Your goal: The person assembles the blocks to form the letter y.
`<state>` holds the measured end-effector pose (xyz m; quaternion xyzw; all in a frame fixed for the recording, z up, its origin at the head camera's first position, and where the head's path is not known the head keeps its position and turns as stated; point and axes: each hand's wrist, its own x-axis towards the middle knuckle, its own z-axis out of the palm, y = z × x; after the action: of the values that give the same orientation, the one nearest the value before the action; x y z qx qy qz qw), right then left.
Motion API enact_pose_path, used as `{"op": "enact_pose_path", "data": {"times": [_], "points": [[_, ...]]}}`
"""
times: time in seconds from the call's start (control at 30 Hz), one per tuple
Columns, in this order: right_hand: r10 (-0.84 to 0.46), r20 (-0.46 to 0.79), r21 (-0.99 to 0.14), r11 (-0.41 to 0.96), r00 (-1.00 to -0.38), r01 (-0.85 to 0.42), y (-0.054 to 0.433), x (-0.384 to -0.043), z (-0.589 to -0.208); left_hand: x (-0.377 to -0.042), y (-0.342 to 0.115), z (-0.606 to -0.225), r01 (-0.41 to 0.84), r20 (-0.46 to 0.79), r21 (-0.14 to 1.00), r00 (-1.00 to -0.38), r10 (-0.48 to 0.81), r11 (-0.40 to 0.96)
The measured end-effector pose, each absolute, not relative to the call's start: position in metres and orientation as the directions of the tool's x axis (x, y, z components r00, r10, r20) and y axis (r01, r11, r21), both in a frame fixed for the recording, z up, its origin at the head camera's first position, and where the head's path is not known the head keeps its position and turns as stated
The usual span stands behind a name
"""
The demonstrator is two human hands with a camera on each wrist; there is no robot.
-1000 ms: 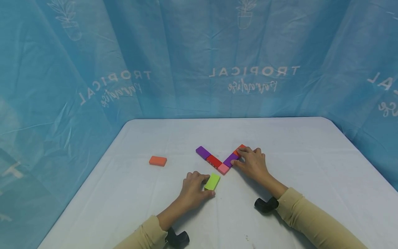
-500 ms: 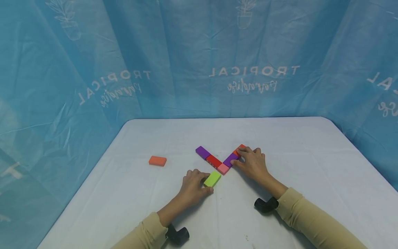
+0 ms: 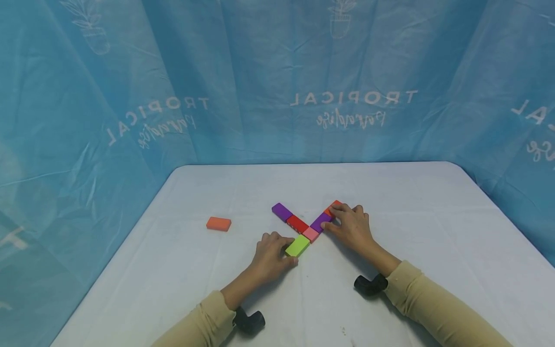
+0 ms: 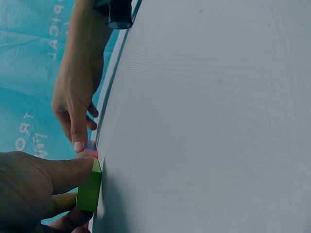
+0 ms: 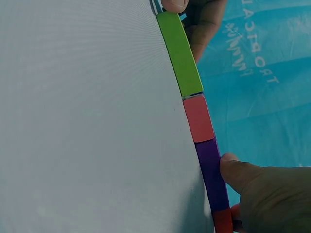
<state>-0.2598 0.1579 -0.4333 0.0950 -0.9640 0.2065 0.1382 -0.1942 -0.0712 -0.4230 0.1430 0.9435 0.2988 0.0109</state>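
Observation:
My left hand [image 3: 270, 258] pinches a lime green block [image 3: 297, 246] between thumb and fingers, flat on the table with its far end against a small pink block [image 5: 198, 118]. From the pink block, one arm of the V runs left through a red block [image 3: 297, 224] to a purple block [image 3: 282, 211]. The other arm holds a second purple block [image 5: 212, 174] and an orange-red block [image 5: 223, 221]. My right hand [image 3: 352, 226] grips this arm, its thumb on the purple block and fingers at the orange-red one, which they partly cover.
A loose orange block [image 3: 218, 223] lies to the left on the white-covered table [image 3: 173, 270]. Blue printed curtains [image 3: 251, 72] hang behind and beside the table. Black wrist-worn pieces [image 3: 249, 322] project under both forearms.
My left hand has moved the lime green block slightly away from me and turned it, closing the gap to the pink block. My right hand has stayed in place on its blocks.

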Motion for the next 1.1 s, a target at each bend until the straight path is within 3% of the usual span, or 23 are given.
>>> {"op": "enact_pose_path", "data": {"times": [0.77,1.1], "points": [[-0.120,0.296,-0.371,0.900,-0.947,-0.230,0.156,-0.261,-0.435,-0.194,-0.070,-0.420,0.262,0.064,0.547,-0.960,0.273,0.795],[-0.124,0.305,-0.370,0.898,-0.944,-0.237,0.157,-0.260,-0.434,-0.196,-0.082,-0.412,0.235,0.078,0.598,-0.969,0.236,0.766]]}}
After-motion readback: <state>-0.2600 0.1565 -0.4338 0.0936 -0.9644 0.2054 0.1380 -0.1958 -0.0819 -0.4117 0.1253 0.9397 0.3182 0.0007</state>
